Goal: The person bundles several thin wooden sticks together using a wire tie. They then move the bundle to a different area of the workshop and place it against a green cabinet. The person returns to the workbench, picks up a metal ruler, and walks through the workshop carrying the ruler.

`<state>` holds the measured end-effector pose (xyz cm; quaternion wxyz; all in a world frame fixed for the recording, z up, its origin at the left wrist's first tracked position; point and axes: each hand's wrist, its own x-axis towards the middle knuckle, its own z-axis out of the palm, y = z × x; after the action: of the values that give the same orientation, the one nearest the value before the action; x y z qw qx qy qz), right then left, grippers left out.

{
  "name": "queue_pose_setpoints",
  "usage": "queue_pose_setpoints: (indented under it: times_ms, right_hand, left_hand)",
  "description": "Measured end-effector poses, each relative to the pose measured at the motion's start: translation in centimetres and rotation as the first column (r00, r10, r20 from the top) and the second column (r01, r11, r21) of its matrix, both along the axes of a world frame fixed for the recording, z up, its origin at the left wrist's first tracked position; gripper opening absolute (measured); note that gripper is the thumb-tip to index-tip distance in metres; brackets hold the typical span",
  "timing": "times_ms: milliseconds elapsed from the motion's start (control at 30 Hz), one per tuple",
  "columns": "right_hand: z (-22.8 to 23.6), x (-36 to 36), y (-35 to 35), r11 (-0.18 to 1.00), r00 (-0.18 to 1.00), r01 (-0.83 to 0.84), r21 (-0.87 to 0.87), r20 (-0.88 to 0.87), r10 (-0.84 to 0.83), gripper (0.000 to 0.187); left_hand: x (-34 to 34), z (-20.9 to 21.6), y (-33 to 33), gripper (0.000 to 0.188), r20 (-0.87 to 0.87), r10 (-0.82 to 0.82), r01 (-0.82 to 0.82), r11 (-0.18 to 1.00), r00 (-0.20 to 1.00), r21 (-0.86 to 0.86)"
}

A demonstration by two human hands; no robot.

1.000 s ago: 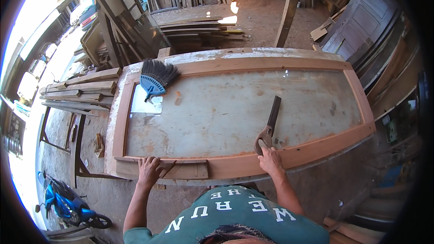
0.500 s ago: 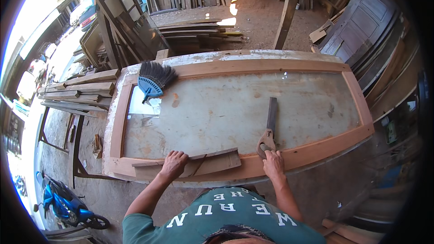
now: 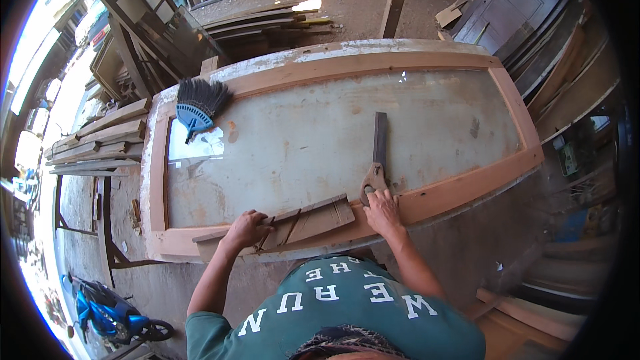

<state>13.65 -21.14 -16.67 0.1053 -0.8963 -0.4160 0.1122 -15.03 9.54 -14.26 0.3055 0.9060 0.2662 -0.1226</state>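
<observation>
My left hand (image 3: 248, 229) is closed around a brown wooden board (image 3: 313, 224) with dark slanting grooves across it. The board lies tilted along the near rail of a reddish wooden frame (image 3: 460, 195). My right hand (image 3: 383, 213) grips the wooden handle of a handsaw (image 3: 379, 143), whose narrow dark blade points away from me over the glass panel (image 3: 300, 130) in the frame. Fingers and palm hide part of the handle. A blue broom head with black bristles (image 3: 197, 107) rests on the frame's far left corner.
A whitish worktop (image 3: 373, 45) lies under the frame. Planks (image 3: 107, 137) are stacked on a stand at left, with more boards (image 3: 260, 30) beyond. A post (image 3: 397, 0) stands behind the worktop. Old door panels (image 3: 513, 7) lean at right; a blue motorbike (image 3: 110, 313) is parked lower left.
The whole view has shifted, so the worktop sits higher and further left. My left hand has moved a little left along the board, uncovering another groove. My right hand stays on the saw handle.
</observation>
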Motion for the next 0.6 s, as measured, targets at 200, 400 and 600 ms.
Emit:
queue_pose_setpoints:
  times_ms: [200, 400, 600]
  right_hand:
    - [-0.3, 2.5, -0.5, 0.936, 0.939, 0.208, 0.286, -0.325, -0.11, 0.038]
    - [3.3, 5.1, -3.2, 0.8, 0.709, 0.399, 0.449, -0.704, 0.041, 0.026]
    - [7.4, 2.6, -5.2, 0.528, 0.63, 0.594, 0.607, -0.759, 0.164, 0.019]
  left_hand:
    - [0.8, -0.3, 1.8, 0.049, -0.052, -0.043, 0.036, 0.992, 0.998, -0.118]
    - [1.1, 3.1, 0.4, 0.037, 0.002, -0.031, 0.031, 0.997, 1.0, -0.075]
    - [-0.4, 4.1, -3.1, 0.035, 0.043, -0.006, 0.007, 1.0, 0.999, -0.025]
